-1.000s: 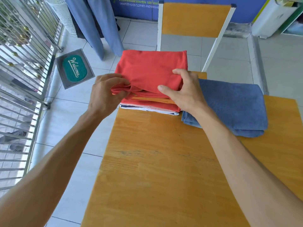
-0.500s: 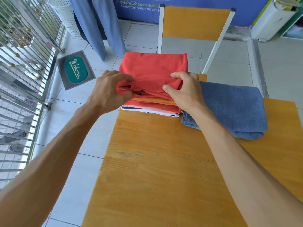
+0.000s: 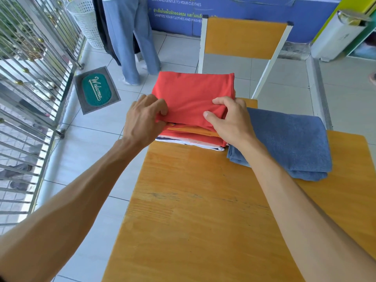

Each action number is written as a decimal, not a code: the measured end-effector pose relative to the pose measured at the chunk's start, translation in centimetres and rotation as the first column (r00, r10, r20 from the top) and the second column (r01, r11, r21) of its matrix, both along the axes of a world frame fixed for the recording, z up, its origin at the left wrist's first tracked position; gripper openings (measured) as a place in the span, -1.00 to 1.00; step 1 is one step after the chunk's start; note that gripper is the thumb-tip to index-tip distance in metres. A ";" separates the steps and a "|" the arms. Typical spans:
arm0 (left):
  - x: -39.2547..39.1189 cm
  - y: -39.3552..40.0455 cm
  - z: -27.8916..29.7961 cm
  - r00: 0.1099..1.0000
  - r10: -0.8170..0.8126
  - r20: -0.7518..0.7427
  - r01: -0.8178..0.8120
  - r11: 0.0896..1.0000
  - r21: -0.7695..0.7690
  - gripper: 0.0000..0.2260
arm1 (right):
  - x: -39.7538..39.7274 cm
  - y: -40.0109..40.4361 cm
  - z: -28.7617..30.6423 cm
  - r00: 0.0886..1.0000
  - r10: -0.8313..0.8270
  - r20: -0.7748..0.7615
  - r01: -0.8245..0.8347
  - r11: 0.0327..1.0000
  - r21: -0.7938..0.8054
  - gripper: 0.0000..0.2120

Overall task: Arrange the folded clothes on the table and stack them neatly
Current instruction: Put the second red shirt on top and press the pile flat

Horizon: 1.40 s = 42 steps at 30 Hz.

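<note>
Two hands grip one red garment (image 3: 193,94) atop one stack (image 3: 191,137) at the table's (image 3: 203,200) 11 o'clock corner: my left hand (image 3: 142,121) pinches its near-left edge, my right hand (image 3: 230,121) its near-right. I judge the edges should align before release. One blue towel (image 3: 291,141) lies at 1 o'clock.

Wooden chair (image 3: 244,37) behind table; welcome mat (image 3: 96,89), white basket (image 3: 87,21) on floor.

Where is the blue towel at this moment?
In the head view, the blue towel lies folded on the table, at its far right, just right of the clothes stack and partly behind the right hand.
</note>
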State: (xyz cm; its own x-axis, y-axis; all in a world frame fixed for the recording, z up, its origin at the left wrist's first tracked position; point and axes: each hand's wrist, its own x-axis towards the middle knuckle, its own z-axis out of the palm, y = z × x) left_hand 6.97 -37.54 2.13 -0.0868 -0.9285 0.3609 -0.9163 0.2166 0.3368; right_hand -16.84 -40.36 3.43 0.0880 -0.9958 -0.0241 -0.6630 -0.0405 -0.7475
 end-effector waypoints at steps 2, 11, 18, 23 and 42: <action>1.3 0.6 -0.4 0.997 -0.074 0.014 0.074 0.997 0.020 -0.79 | -0.2 0.3 -0.2 0.999 0.031 0.007 -0.031 0.999 0.019 -0.47; 2.9 0.4 -0.2 0.996 -0.085 -0.020 0.085 0.996 0.005 -0.76 | -0.7 0.6 0.2 0.995 0.097 0.000 -0.096 0.993 0.065 -0.24; 0.6 -0.3 -0.9 0.981 0.139 -0.136 -0.152 0.984 -0.090 -0.80 | -0.5 0.5 0.1 0.998 0.065 0.025 -0.066 0.997 0.044 -0.27; 0.1 -0.1 -2.0 0.987 0.161 -0.015 -0.161 0.986 0.045 -0.86 | -0.5 0.9 0.0 0.995 0.068 0.067 -0.070 0.997 0.035 -0.39; -5.0 -6.4 -0.7 0.990 0.035 0.138 -0.081 0.935 0.344 -0.52 | 5.5 -5.1 -1.5 0.827 0.039 -0.560 -0.102 0.991 -0.081 -0.46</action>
